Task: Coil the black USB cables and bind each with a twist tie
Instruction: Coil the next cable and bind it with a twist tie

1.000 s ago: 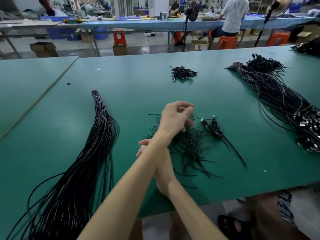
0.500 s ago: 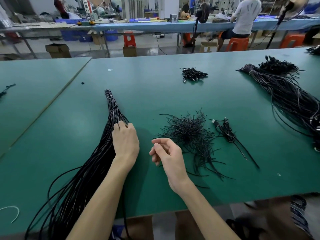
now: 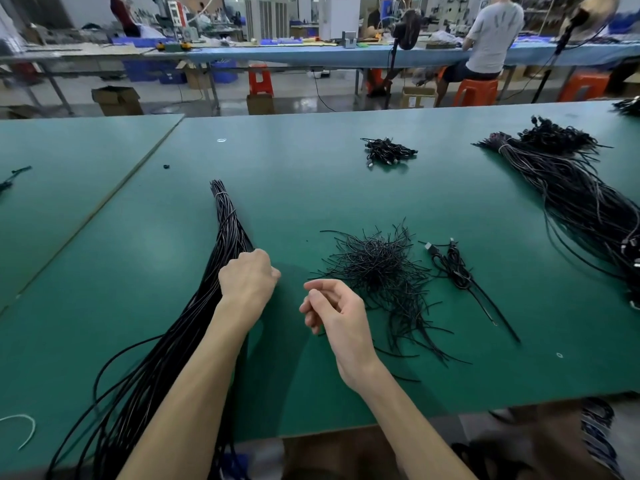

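Moved: left hand (image 3: pixel 247 282), curling tighter than before, gripping strands of the black USB cable bundle (image 3: pixel 225 223)
Right hand (image 3: pixel 334 306): hovering loosely curled, holding nothing, near the twist tie pile (image 3: pixel 377 268)

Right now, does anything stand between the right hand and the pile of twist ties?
Nothing visible does. The right hand hangs open just left of the twist tie pile, with only bare green table between them. The left hand grips the cable bundle, off to the side.

Green worktable (image 3: pixel 311 188), orange stools (image 3: pixel 476 92) beyond
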Demonstrator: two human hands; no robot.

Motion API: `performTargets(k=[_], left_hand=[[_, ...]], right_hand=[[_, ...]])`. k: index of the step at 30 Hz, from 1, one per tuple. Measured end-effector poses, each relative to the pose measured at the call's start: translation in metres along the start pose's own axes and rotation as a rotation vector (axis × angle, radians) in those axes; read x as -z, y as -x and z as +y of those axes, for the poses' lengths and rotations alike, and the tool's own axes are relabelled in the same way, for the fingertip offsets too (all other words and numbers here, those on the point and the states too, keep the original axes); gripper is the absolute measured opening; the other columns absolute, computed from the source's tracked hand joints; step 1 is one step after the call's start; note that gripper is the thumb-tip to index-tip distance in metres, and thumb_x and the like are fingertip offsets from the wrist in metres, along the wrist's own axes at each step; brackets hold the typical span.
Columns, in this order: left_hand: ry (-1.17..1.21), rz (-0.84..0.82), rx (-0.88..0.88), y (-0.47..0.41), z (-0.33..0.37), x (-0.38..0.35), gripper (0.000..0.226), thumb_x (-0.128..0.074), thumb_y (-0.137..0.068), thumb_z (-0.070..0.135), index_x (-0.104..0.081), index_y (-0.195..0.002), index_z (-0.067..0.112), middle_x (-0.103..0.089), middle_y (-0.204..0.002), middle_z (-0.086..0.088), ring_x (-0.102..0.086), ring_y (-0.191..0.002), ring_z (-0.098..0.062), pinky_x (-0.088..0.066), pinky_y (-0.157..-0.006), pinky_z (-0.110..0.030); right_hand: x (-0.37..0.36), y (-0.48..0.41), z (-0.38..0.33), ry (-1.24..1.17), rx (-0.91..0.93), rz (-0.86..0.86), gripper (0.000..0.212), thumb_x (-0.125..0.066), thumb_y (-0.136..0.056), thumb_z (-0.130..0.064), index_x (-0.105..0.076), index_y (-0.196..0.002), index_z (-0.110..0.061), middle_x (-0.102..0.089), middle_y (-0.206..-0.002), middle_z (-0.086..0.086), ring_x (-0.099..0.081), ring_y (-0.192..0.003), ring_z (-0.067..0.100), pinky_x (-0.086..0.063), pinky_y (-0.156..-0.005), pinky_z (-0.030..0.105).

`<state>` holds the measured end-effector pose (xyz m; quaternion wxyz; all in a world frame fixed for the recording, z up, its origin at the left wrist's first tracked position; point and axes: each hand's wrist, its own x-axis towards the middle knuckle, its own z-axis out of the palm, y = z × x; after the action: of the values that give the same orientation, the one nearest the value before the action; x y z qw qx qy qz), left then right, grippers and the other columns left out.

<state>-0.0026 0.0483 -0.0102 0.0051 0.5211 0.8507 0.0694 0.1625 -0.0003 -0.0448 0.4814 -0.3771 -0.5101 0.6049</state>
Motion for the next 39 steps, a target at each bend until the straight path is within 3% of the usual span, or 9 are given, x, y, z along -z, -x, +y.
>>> performTargets(k=[3, 6, 13, 19, 22, 26, 31, 36, 39], left_hand=[[0.219, -0.062, -0.035, 0.011, 0.003, 0.001, 0.034, -0.059, -0.093, 0.029, -0.051, -0.066, 0.01, -0.064, -0.073, -0.007, -0.05, -0.06, -0.027, -0.037, -0.06, -0.032], [0.641, -0.318, -0.164, 0.029, 0.014, 0.008, 0.044, -0.064, -0.086, 0.042, -0.059, -0.054, 0.012, -0.054, -0.053, 0.001, -0.042, -0.05, -0.015, -0.035, -0.052, -0.027], [1.191, -0.372, -0.143, 0.037, 0.018, 0.028, 0.04, -0.063, -0.092, 0.022, -0.048, -0.054, 0.02, -0.039, -0.055, 0.0, -0.034, -0.048, -0.013, -0.035, -0.053, -0.026], [0.982, -0.529, -0.298, 0.036, 0.022, 0.044, 0.025, -0.07, -0.093, 0.018, -0.07, -0.078, -0.002, -0.059, -0.062, -0.011, -0.048, -0.047, -0.022, -0.039, -0.042, -0.026], [0.926, -0.633, -0.379, 0.039, 0.024, 0.046, 0.019, -0.075, -0.092, 0.02, -0.076, -0.085, 0.002, -0.071, -0.072, -0.015, -0.056, -0.049, -0.022, -0.041, -0.04, -0.025], [0.944, -0.576, -0.338, 0.033, 0.023, 0.042, 0.021, -0.076, -0.093, 0.025, -0.077, -0.088, 0.005, -0.071, -0.071, 0.0, -0.055, -0.056, -0.008, -0.041, -0.051, -0.018], [1.069, -0.538, -0.223, 0.029, 0.003, 0.033, 0.029, -0.059, -0.104, 0.03, -0.073, -0.1, 0.004, -0.066, -0.078, 0.0, -0.059, -0.07, -0.015, -0.047, -0.063, -0.026], [0.765, -0.962, -0.545, 0.03, -0.047, 0.036, 0.042, -0.054, -0.105, 0.039, -0.07, -0.112, 0.001, -0.077, -0.1, -0.014, -0.074, -0.091, -0.025, -0.056, -0.08, -0.035], [0.736, -1.177, -0.723, 0.03, -0.068, 0.043, 0.029, -0.057, -0.107, 0.027, -0.071, -0.11, 0.002, -0.074, -0.095, -0.013, -0.072, -0.081, -0.025, -0.054, -0.074, -0.029]], right_hand=[[0.0, -0.001, 0.0, -0.027, 0.003, 0.018, 0.012, -0.055, -0.105, -0.012, -0.066, -0.109, -0.01, -0.072, -0.079, 0.003, -0.061, -0.066, 0.013, -0.048, -0.058, 0.024], [-0.001, -0.003, 0.001, -0.056, 0.012, 0.095, 0.016, -0.056, -0.107, -0.024, -0.065, -0.111, -0.011, -0.07, -0.078, -0.001, -0.061, -0.068, 0.012, -0.049, -0.058, 0.023], [-0.002, -0.002, 0.0, -0.069, -0.007, 0.002, 0.044, -0.059, -0.096, -0.052, -0.063, -0.117, -0.014, -0.068, -0.08, -0.005, -0.06, -0.067, 0.012, -0.047, -0.057, 0.024], [-0.001, 0.0, -0.003, -0.003, 0.009, -0.094, 0.022, -0.072, -0.098, -0.025, -0.065, -0.111, -0.008, -0.077, -0.087, 0.009, -0.067, -0.063, 0.015, -0.046, -0.053, 0.023], [-0.001, -0.001, -0.003, -0.02, -0.016, -0.074, 0.013, -0.068, -0.1, -0.015, -0.065, -0.109, -0.006, -0.077, -0.083, 0.011, -0.064, -0.055, 0.017, -0.043, -0.045, 0.024], [0.0, 0.0, -0.002, 0.002, 0.002, -0.073, 0.006, -0.059, -0.102, -0.012, -0.064, -0.103, -0.009, -0.071, -0.074, 0.005, -0.055, -0.05, 0.015, -0.039, -0.045, 0.023], [-0.001, 0.003, -0.003, -0.084, 0.048, 0.032, 0.019, -0.048, -0.11, -0.017, -0.066, -0.111, -0.009, -0.062, -0.068, 0.004, -0.045, -0.048, 0.008, -0.036, -0.045, 0.018], [0.002, 0.001, -0.003, -0.13, 0.091, 0.135, 0.021, -0.048, -0.11, -0.021, -0.065, -0.106, -0.01, -0.062, -0.067, 0.004, -0.042, -0.047, 0.009, -0.035, -0.045, 0.019], [0.002, 0.001, -0.002, -0.119, 0.1, 0.153, 0.022, -0.048, -0.111, -0.022, -0.065, -0.104, -0.01, -0.062, -0.067, 0.004, -0.041, -0.046, 0.011, -0.035, -0.045, 0.02]])
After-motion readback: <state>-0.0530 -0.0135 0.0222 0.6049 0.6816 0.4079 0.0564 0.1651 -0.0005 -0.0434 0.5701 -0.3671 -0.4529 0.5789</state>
